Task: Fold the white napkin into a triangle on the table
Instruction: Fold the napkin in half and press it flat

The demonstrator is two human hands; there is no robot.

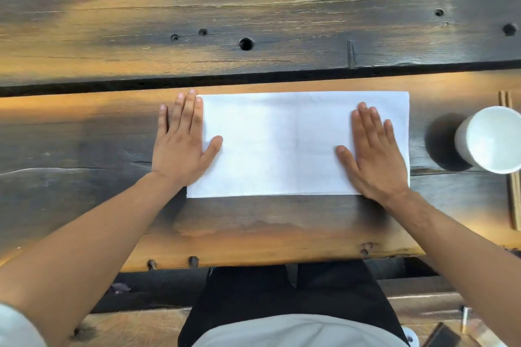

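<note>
The white napkin (282, 144) lies flat on the dark wooden table (253, 228) as a wide rectangle, with a faint vertical crease near its middle. My left hand (181, 144) rests flat at the napkin's left edge, fingers spread, thumb and palm over the cloth and the other fingers on the wood beside it. My right hand (372, 155) presses palm-down on the napkin's right part, fingers apart and pointing away from me. Neither hand grips anything.
A white cup (492, 139) stands right of the napkin, with wooden chopsticks (514, 200) lying under and beside it. A dark gap (197, 82) between planks runs just beyond the napkin. The table's near edge is close to my lap.
</note>
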